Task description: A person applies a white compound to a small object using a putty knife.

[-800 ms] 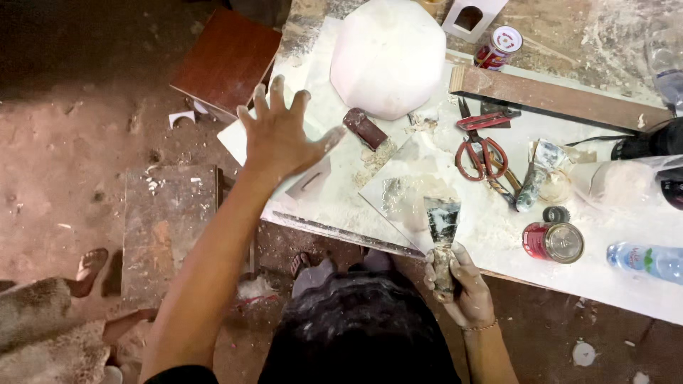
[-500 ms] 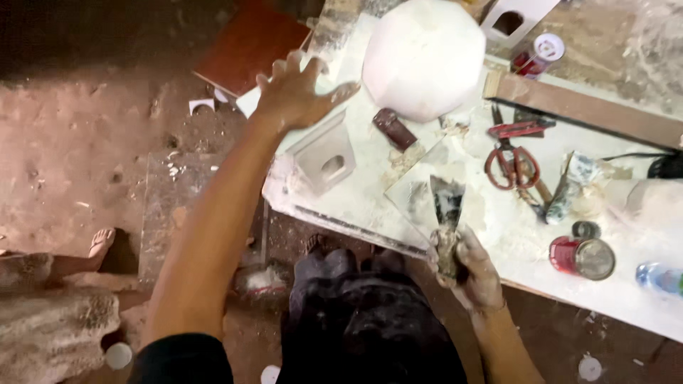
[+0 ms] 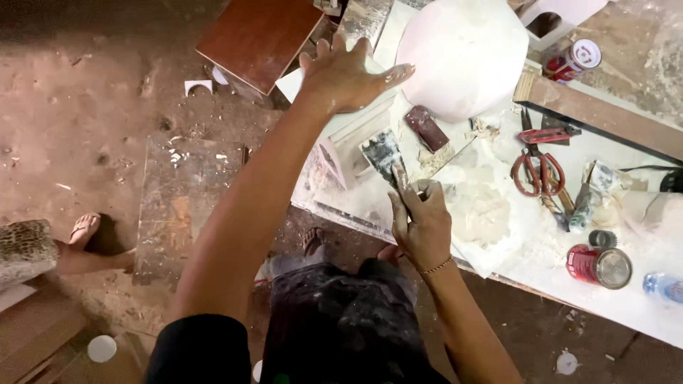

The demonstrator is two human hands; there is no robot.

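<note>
My right hand (image 3: 421, 226) grips the handle of a putty knife (image 3: 383, 153) whose plaster-smeared blade points up and left over a small white moulded piece (image 3: 341, 153) on the white table (image 3: 662, 313). My left hand (image 3: 346, 73) is stretched out with fingers spread, held above the table's left edge next to a large white rounded plaster form (image 3: 466, 53). It holds nothing. A pile of wet white plaster (image 3: 480, 206) lies just right of my right hand.
Red-handled scissors (image 3: 537, 167), a brown block (image 3: 427, 128), two red cans (image 3: 599, 264) (image 3: 573, 60), a wooden plank (image 3: 605, 121) and a clear bottle (image 3: 663, 286) lie on the table. A reddish-brown board (image 3: 257, 39) rests off its left. Another person's sandalled foot (image 3: 84, 231) is at the left.
My right hand has lifted the putty knife up and left onto the small white piece. My left hand has moved farther up toward the rounded form, still spread. The view shifted closer.
</note>
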